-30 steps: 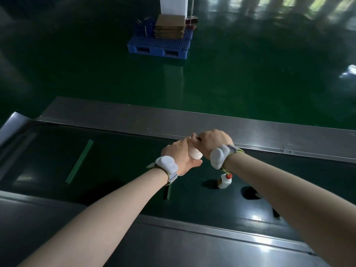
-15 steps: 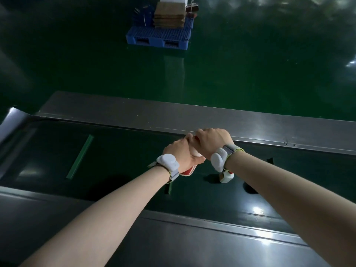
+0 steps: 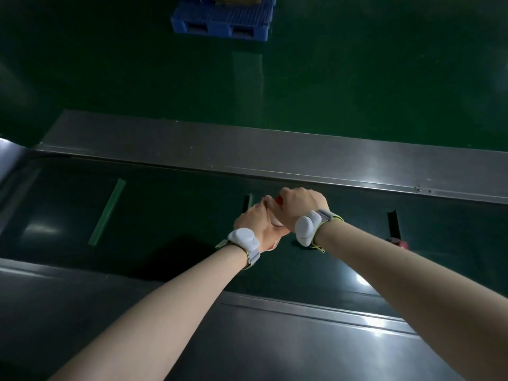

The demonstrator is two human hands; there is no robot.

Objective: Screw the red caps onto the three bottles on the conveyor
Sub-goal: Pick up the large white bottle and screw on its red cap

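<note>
My left hand (image 3: 254, 224) is wrapped around a small white bottle (image 3: 275, 221) held above the dark conveyor belt (image 3: 165, 224); only a sliver of the bottle and its red-printed base show. My right hand (image 3: 299, 206) is closed over the top of that bottle, and a bit of a red cap (image 3: 279, 200) shows between its fingers. A red object (image 3: 395, 242) lies on the belt just beyond my right forearm, mostly hidden by it. The capped bottle that stood on the belt earlier is hidden behind my right wrist.
Steel side rails run along the far side (image 3: 275, 149) and the near side (image 3: 192, 339) of the belt. A green strip (image 3: 107, 211) lies across the belt at left. A blue pallet (image 3: 222, 22) sits on the green floor beyond.
The view has tilted down. My hands have stayed together on the bottle, with the right hand turned so red cap shows. The capped bottle on the belt has gone behind my right wrist.
</note>
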